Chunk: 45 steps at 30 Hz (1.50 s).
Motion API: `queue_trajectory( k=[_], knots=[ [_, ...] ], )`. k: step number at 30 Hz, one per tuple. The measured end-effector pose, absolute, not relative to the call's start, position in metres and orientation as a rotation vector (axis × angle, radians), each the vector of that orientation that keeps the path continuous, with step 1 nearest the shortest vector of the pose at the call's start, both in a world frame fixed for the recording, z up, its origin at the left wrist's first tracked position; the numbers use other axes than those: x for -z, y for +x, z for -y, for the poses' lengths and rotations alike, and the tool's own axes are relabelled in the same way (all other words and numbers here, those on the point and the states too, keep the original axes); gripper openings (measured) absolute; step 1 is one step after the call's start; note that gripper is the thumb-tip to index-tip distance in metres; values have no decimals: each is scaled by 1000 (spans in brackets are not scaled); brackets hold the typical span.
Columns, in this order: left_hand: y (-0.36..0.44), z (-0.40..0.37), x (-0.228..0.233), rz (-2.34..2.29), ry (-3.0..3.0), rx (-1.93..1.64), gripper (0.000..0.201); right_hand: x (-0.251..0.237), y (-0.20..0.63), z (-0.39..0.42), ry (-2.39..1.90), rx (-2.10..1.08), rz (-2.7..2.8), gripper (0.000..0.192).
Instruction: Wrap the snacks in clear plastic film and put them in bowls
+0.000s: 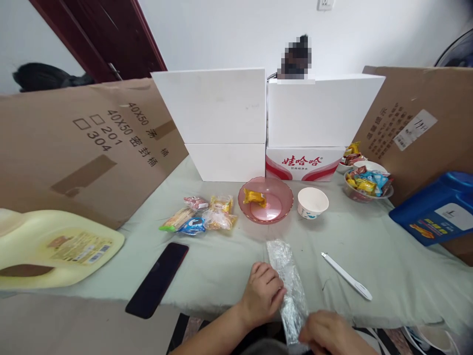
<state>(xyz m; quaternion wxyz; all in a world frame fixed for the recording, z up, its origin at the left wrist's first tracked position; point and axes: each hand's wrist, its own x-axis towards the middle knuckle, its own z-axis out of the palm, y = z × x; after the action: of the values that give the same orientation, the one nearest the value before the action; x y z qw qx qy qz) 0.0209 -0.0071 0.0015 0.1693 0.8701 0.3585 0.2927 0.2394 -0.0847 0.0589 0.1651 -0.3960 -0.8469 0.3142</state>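
- The left hand [263, 292] is curled closed against the left edge of a long silvery foil packet [287, 283], fingers pressed to it about halfway along its length.
- The right hand [328, 335], at 5 o'clock of the left one, pinches the packet's near end at the tabletop's front edge; its fingers are closed on the foil.
- The foil packet lies lengthwise on the pale green tabletop [388, 256], its far end pointing toward 12 o'clock.
- A white pen [346, 275] lies at 3 o'clock of the packet, near it but apart, slanted.
- A dark phone [157, 278] lies face up at 9 o'clock of the left hand, well apart.
- At 12 o'clock of the packet stands a pink bowl [275, 209] with a yellow wrapped snack [254, 197] inside.
- Just beside the bowl at 3 o'clock is a white paper cup [312, 202].
- A small heap of wrapped snacks [201, 216] lies at 9 o'clock of the bowl.
- At 2 o'clock, farther off, a dish of mixed candies [367, 186] sits in front of a second one.
- A yellow jug [51, 246] lies on its side at far 9 o'clock; a blue jug [438, 209] at far 3 o'clock.
- White boxes [214, 123] and cardboard sheets [74, 143] stand along the back.
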Motion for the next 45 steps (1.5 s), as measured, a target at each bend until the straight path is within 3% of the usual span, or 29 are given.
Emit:
queue_trajectory(
  k=[4,11,18,30,40,45],
  knots=[
    [9,15,-1,-886,2252,-865,34,-65,230,30,-1317,-1062,2072,32],
    [3,14,8,-922,2130,-889,66,-13,192,-50,-1697,-725,1908,36],
    [9,13,0,-853,2237,-829,23,3,186,-49,-1706,-544,1962,30],
    [19,-18,-22,-1026,2386,-1036,17,3,182,-44,-1697,-507,1949,32],
    [24,-59,2,-1038,2486,-737,3,0,211,-36,-1608,-1004,1597,39],
    [24,-55,1,-1046,2591,-677,22,-2,218,-6,-1553,-1221,1474,45]
  ],
)
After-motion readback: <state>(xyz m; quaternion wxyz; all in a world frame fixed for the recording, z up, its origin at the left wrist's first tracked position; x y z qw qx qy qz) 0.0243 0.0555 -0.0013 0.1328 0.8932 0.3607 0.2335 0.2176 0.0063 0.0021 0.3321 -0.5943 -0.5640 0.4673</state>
